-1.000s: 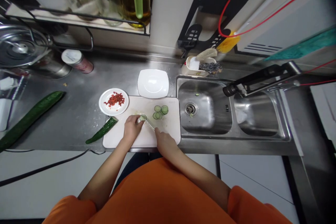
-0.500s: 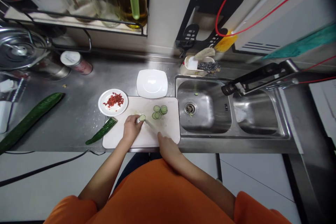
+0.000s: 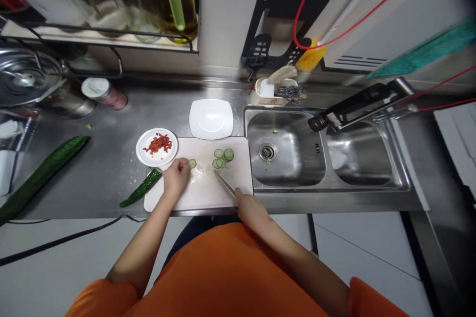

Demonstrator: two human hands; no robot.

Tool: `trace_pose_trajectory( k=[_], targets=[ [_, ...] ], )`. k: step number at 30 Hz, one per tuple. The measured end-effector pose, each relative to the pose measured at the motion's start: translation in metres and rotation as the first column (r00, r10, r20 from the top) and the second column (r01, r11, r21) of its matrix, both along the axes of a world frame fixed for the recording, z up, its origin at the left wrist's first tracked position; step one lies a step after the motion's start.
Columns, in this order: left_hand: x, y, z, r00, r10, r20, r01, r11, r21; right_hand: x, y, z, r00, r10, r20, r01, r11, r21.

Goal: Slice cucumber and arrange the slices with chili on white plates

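My left hand (image 3: 176, 178) is closed at the left part of the white cutting board (image 3: 201, 198), its fingertips pinched on a cucumber slice (image 3: 192, 163). The fingers partly hide what lies under them. My right hand (image 3: 253, 210), at the board's front right corner, grips a knife (image 3: 225, 183) whose blade points up and left across the board. Beyond the knife tip lies a small cluster of cut cucumber slices (image 3: 219, 162). A cut piece of cucumber (image 3: 141, 189) rests just left of my left hand, partly against the board's edge.
Behind the board stand a round plate of chopped red pieces (image 3: 158, 160) and a white square dish (image 3: 210, 119). A whole cucumber (image 3: 48, 173) lies far left. To the right are a double sink (image 3: 286, 190) and a faucet (image 3: 345, 109). A jar (image 3: 104, 93) stands at the back left.
My left hand has drawn left with the cucumber slice. My right hand and the knife have shifted right, away from it, towards the cut slices. The view has turned slightly.
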State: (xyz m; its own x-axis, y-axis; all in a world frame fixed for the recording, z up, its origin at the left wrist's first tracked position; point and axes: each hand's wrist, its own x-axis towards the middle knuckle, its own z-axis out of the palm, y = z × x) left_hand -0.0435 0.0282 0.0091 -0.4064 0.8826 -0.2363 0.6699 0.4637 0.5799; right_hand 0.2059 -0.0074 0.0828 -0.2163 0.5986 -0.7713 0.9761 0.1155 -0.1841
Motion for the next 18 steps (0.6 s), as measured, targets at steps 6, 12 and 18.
trace_pose_trajectory(
  k=[6,12,18],
  targets=[
    [-0.020,0.005,0.003,0.970,-0.036,-0.241,0.032,0.999,-0.021,0.006,0.000,-0.002,1.000,0.010,-0.009,-0.010,1.000,0.010],
    [-0.016,0.003,-0.003,0.920,-0.135,-0.367,0.132,0.991,-0.032,0.008,-0.002,-0.009,1.000,-0.008,-0.017,0.008,1.000,0.012],
    [0.020,0.007,-0.010,0.957,-0.240,-0.163,0.264,0.954,0.143,0.009,-0.003,-0.008,1.000,-0.006,-0.018,0.006,1.000,0.019]
  ],
)
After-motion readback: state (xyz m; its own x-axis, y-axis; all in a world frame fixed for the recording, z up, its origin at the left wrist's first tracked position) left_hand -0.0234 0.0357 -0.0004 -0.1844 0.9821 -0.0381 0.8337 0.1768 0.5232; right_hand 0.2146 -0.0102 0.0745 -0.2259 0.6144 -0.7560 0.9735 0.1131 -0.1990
